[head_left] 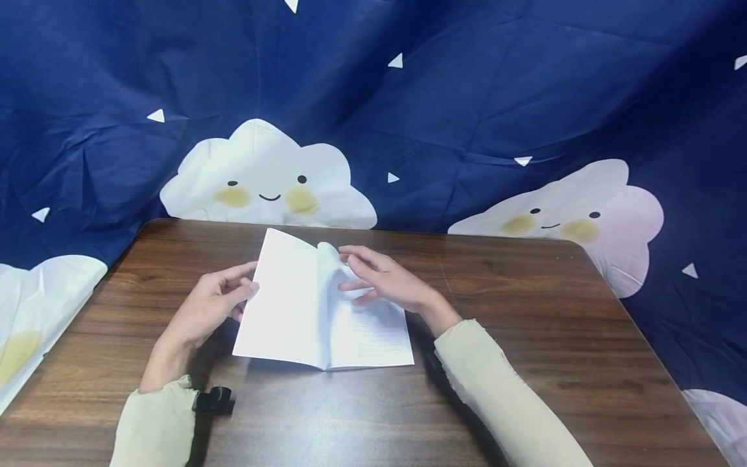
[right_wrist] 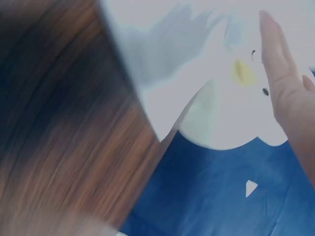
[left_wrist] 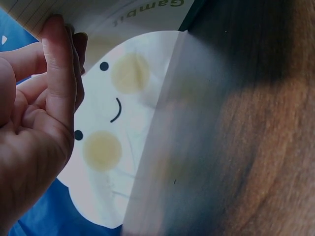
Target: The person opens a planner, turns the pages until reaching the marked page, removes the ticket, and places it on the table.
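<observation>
An opened notebook (head_left: pixel 286 305) with white lined pages lies in the middle of the table, its left half raised off the surface. My left hand (head_left: pixel 204 308) pinches the outer edge of that left half between thumb and fingers. From the left wrist view, the underside of the notebook (left_wrist: pixel 147 14) bears the printed word "Gambit", beside the left hand (left_wrist: pixel 37 113). Over the right page, close to the fold, is my right hand (head_left: pixel 397 282) with its fingers spread. Whether those fingertips touch the paper I cannot tell. The right wrist view shows a blurred page corner (right_wrist: pixel 158 115) near the right hand (right_wrist: pixel 285 83).
The brown wood-grain table (head_left: pixel 525 363) reaches back to a dark blue curtain (head_left: pixel 443 117) printed with smiling clouds and white triangles. A black wrist device (head_left: pixel 214 401) sits by the left sleeve (head_left: pixel 156 421).
</observation>
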Motion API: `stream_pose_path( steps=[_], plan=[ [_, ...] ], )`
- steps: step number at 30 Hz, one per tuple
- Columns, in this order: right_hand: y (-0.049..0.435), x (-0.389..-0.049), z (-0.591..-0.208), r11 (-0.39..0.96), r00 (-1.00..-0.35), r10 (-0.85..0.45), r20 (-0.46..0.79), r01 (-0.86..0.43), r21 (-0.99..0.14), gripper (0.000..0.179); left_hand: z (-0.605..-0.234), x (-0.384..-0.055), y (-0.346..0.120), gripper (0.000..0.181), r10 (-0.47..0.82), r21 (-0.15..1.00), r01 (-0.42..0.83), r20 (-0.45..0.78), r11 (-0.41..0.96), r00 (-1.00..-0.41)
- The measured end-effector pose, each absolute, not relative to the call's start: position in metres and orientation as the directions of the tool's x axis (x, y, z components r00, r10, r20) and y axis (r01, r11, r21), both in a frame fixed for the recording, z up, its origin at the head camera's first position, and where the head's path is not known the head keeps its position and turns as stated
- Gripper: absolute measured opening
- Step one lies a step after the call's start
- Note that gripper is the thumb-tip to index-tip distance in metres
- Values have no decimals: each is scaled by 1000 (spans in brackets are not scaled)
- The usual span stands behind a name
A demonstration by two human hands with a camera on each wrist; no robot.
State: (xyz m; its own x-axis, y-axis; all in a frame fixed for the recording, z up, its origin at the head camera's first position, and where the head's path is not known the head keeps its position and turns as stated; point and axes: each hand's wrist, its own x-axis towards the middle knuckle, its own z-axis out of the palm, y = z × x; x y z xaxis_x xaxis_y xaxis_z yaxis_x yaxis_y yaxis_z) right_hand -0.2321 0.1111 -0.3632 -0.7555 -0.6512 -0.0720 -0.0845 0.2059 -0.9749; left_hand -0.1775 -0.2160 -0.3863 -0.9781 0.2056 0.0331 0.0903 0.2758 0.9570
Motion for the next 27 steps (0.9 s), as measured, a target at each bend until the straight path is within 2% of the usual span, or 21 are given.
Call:
stream_pose_path(
  steps=[2,6,9,14,19,23,25,27],
  plan=[
    [102,-227,-362,171,-728,-683,-63,-76,-982,51,-386,-178,-216,52,205,957,88,31,275,-978],
    [81,-214,-369,265,-682,-731,20,-311,-913,45,-386,-178,-215,51,199,960,81,27,268,-980],
    [66,-200,-378,353,-625,-776,88,-546,-759,39,-386,-178,-216,51,196,960,85,32,267,-980],
    [49,-180,-385,412,-538,-831,142,-766,-493,34,-385,-176,-216,49,198,960,86,33,265,-980],
    [42,-172,-386,425,-507,-850,144,-820,-383,35,-385,-177,-216,54,188,951,78,21,300,-982],
    [51,-182,-387,427,-496,-862,102,-820,-381,39,-385,-177,-217,63,179,932,80,17,353,-984],
    [64,-193,-388,464,-525,-849,66,-799,-382,42,-385,-177,-218,66,176,925,77,11,373,-984],
    [82,-207,-390,558,-604,-797,11,-743,-370,53,-385,-177,-218,67,171,921,75,9,381,-985]
  ],
)
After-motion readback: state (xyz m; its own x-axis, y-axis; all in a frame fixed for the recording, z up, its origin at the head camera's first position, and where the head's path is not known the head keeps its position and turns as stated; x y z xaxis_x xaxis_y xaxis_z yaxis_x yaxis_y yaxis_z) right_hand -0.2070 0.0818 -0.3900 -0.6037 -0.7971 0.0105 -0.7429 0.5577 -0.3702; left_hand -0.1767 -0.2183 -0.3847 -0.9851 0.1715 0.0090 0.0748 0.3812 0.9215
